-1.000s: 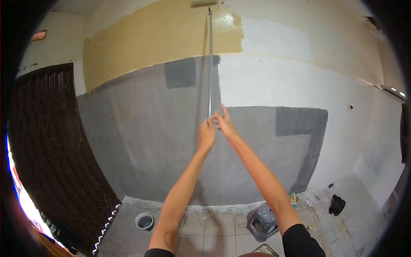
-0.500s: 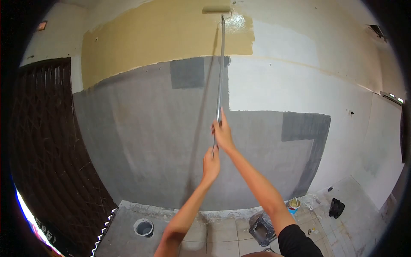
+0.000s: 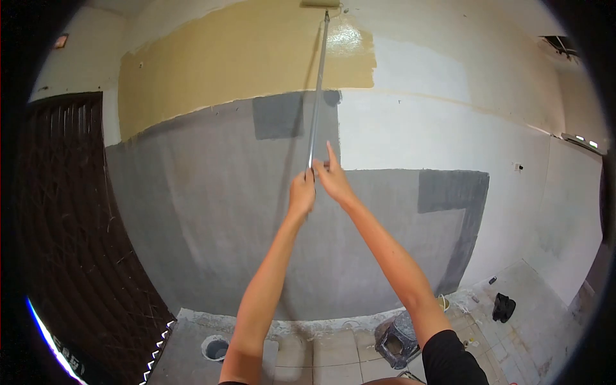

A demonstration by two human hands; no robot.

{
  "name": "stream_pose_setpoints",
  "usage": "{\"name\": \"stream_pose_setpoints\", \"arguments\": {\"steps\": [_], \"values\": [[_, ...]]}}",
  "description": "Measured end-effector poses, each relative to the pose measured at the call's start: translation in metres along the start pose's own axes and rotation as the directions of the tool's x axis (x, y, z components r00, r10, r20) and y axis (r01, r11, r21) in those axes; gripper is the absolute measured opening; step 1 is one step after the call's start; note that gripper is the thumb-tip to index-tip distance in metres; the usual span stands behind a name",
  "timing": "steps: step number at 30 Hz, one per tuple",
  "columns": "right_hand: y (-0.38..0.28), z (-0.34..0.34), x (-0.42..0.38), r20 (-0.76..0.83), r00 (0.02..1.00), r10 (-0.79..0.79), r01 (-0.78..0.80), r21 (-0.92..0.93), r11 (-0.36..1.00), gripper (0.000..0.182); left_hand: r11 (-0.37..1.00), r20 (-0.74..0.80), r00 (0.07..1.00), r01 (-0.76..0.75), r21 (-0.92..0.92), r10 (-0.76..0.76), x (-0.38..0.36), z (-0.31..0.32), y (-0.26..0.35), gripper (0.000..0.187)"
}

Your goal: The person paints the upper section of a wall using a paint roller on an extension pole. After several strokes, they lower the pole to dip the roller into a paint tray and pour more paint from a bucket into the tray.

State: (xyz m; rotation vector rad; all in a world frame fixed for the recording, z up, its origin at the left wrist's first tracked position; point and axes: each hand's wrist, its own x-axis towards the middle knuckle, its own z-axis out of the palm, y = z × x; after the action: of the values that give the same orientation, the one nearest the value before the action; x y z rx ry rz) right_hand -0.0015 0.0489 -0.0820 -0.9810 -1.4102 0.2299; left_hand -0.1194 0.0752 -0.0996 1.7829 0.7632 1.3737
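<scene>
The wall (image 3: 224,218) fills most of the frame: a tan area (image 3: 224,61) at upper left and centre, a grey area (image 3: 231,212) below it, and a white area (image 3: 398,135) right of centre. The brown metal gate (image 3: 64,212) stands along the left side, and the tiled floor (image 3: 333,360) runs across the bottom.

The long pole (image 3: 318,90) slants from the middle of the frame to the top, its upper end leaning right. Its lower part now sits further left than half a second ago, when the hands were near the same column of the frame.

The left hand (image 3: 302,192), just left of centre, has its fingers closed around the pole; it has risen from its lower place, where it was below the right hand. The right hand (image 3: 335,181) is now just to its right and slightly higher. Its grip has loosened: the index finger points up and the fingers are partly open close to the pole, though whether they touch it cannot be told.

At lower right, the dark, paint-stained container (image 3: 387,333) is beside the right forearm, and the black bag (image 3: 504,308) lies further right. The grey-lined bucket (image 3: 216,348) is at lower left. The paint roller (image 3: 319,3) is at the top edge, higher than before and partly cut off. The small pail (image 3: 443,301) is now mostly hidden by the right forearm.
</scene>
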Motion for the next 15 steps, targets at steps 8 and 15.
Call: {"name": "stream_pose_setpoints", "arguments": {"steps": [8, 15], "values": [[0.091, 0.045, -0.125, 0.039, 0.984, 0.176, -0.180, 0.239, 0.954, 0.068, 0.964, -0.268, 0.926, -0.250, 0.092, 0.266, -0.135, 0.059, -0.148, 0.044], [0.093, 0.023, -0.154, 0.029, 0.984, 0.178, -0.179, 0.067, 0.981, 0.067, 0.987, -0.084, 0.983, 0.162, -0.024, -0.163, -0.168, 0.065, -0.153, 0.039]]}}
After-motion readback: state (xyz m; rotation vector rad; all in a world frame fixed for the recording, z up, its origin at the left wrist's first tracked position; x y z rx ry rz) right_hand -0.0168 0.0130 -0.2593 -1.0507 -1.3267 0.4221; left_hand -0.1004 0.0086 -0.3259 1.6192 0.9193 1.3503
